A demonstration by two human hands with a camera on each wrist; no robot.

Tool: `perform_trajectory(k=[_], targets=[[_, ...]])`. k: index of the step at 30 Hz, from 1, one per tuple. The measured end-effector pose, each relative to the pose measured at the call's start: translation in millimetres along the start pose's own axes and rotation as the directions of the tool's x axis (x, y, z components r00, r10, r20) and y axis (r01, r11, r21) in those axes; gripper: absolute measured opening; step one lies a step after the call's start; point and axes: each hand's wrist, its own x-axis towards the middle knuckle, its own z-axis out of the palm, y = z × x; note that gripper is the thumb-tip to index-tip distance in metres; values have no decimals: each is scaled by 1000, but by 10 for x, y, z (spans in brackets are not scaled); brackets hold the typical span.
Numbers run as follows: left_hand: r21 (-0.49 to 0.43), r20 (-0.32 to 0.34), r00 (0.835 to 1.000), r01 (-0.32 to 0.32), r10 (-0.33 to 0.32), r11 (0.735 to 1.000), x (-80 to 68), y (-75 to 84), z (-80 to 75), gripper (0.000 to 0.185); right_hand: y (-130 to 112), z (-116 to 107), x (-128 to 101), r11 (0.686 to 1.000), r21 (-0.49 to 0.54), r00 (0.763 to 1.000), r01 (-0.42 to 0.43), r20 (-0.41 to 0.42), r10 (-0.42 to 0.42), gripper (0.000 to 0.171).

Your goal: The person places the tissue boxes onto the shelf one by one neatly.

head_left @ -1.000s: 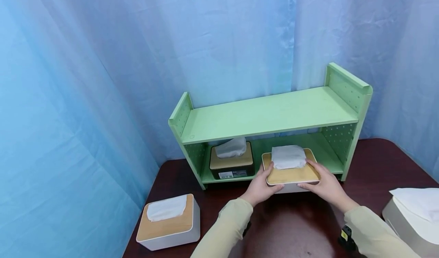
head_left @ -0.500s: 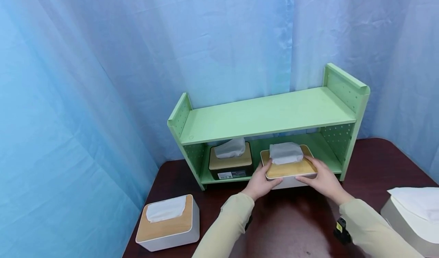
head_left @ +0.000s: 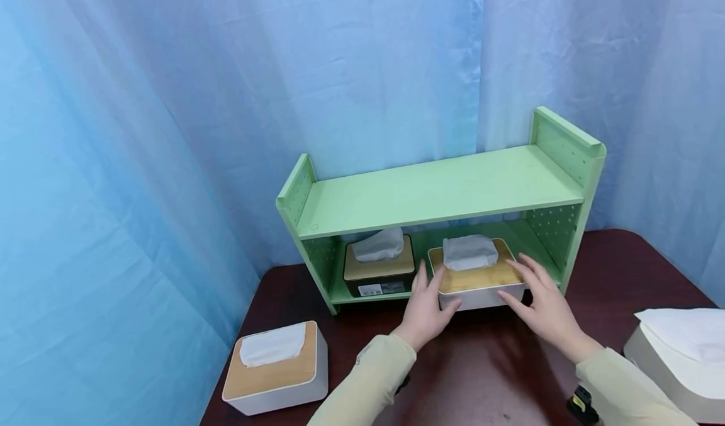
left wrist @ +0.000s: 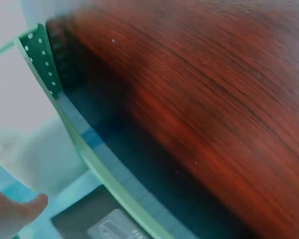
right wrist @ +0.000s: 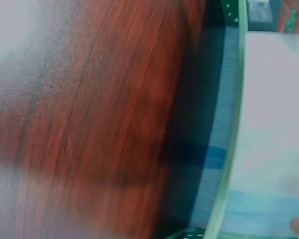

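A white tissue box with a wooden lid [head_left: 476, 278] sits on the lower board of the green shelf [head_left: 442, 190], its front end jutting past the board's edge. My left hand [head_left: 428, 301] lies against the box's left front corner with straight fingers. My right hand [head_left: 532, 291] touches the right front corner, fingers spread and straight. Neither hand grips the box. In the left wrist view a fingertip [left wrist: 17, 213] shows beside the shelf's edge [left wrist: 104, 174]. The right wrist view is blurred and shows the box's white side [right wrist: 274, 109].
A black tissue box [head_left: 378, 269] stands to the left on the same lower board. Another white tissue box [head_left: 275, 366] sits on the dark wooden table [head_left: 498, 363] at front left, and a larger white box [head_left: 674, 357] at the right edge. Blue curtains hang behind.
The white box has gone further back onto the lower board. Both hands have let go of it and now lie with fingers straight against its front corners.
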Motion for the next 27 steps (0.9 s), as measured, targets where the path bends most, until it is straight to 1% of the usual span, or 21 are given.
perform_trajectory(k=[2,3,5,7,9,10,12,13,17,20,23,25,27], targets=[[83,-7,997,-71,71,994,-79,8,-27,63,-37,-37,-29,998,-14,997,65,-41,-66,59],[131,-9,994,-110,112,985,-121,15,-40,62,-48,-51,-47,996,-26,994,90,-54,-91,58],[247,-4,982,-182,189,952,-203,29,-41,61,-58,-75,-94,989,-57,988,135,-67,-139,58],[366,22,970,-234,243,901,-284,52,-24,62,-46,-78,-161,983,-81,983,167,-67,-172,55],[458,55,961,-267,273,848,-348,78,9,64,-27,-60,-238,977,-112,980,182,-59,-189,53],[493,72,958,-276,277,825,-376,88,32,64,-18,-47,-277,974,-129,980,186,-51,-194,53],[539,109,957,-285,269,793,-420,109,71,65,-4,-11,-347,971,-165,984,172,-15,-176,54],[551,123,956,-288,265,783,-437,116,91,65,0,5,-379,970,-185,987,158,9,-159,55],[562,163,961,-278,225,779,-478,136,146,64,18,51,-462,962,-250,992,112,87,-93,63],[577,171,965,-260,197,774,-481,135,171,64,29,60,-486,959,-265,992,98,99,-74,66],[602,169,969,-248,183,759,-461,121,187,63,36,64,-489,959,-270,992,87,107,-60,67],[599,170,970,-244,176,763,-438,111,188,62,42,72,-481,957,-278,992,76,115,-46,67],[583,174,970,-241,171,775,-409,104,186,62,47,80,-466,955,-290,992,64,124,-28,67]])
